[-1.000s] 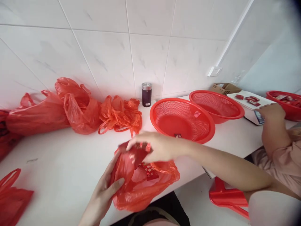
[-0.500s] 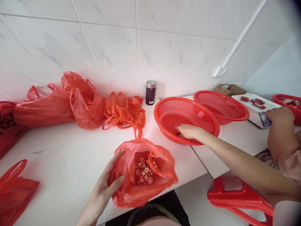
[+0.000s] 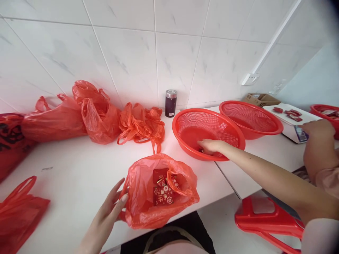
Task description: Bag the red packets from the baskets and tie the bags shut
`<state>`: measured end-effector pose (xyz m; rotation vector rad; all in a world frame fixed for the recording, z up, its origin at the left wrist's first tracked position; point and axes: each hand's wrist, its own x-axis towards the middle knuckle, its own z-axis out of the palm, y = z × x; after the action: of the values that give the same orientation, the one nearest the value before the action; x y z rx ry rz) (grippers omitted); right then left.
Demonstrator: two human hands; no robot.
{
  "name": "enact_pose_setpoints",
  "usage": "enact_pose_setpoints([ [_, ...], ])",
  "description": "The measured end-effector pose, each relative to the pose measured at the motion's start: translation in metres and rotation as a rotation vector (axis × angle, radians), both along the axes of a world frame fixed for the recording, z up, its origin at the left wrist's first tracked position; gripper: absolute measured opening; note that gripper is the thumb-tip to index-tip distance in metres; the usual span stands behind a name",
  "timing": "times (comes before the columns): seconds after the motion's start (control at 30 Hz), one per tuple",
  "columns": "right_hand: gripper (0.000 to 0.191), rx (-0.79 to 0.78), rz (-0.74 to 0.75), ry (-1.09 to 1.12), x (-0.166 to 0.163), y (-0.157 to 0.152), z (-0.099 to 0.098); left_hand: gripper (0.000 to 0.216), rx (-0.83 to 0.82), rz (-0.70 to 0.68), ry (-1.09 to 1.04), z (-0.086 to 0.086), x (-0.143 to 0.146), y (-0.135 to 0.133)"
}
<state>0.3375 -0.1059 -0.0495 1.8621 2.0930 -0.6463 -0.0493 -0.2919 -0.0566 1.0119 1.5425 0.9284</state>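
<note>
An open red plastic bag (image 3: 143,208) lies at the white counter's near edge, with red printed packets (image 3: 162,194) showing inside its mouth. My left hand (image 3: 106,213) rests beside the bag's left side, fingers stretched out and fingertips just touching the plastic. My right hand (image 3: 209,145) reaches into the nearer red mesh basket (image 3: 185,118). Its fingers curl down onto a small dark red packet (image 3: 202,151) on the basket floor, which is mostly hidden under them.
A second red basket (image 3: 249,120) stands behind the first. Crumpled red bags (image 3: 140,123) and fuller ones (image 3: 97,113) line the tiled wall, beside a dark cup (image 3: 171,103). Another bag (image 3: 18,215) lies front left. Another person's hand (image 3: 319,132) rests by a scale (image 3: 291,132). A red stool (image 3: 267,215) stands below.
My right hand left the bag's mouth and went right into the nearer basket. My left hand let go of the bag's side and opened. The bag now gapes, showing its packets.
</note>
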Motion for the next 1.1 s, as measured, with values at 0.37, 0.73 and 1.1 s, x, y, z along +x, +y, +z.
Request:
enact_pose_setpoints([
  [0.37,0.017,0.371,0.535,0.652,-0.14,-0.106,0.078,0.033,0.083,0.014,-0.172,-0.004,-0.005,0.002],
  [0.73,0.021,0.525,0.7,-0.198,-0.124,-0.119,0.07,0.04,0.093,0.29,-0.478,0.02,-0.046,-0.007],
  [1.1,0.022,0.672,0.21,0.688,-0.083,-0.103,0.172,0.081,0.506,0.026,-0.361,0.089,-0.014,0.028],
])
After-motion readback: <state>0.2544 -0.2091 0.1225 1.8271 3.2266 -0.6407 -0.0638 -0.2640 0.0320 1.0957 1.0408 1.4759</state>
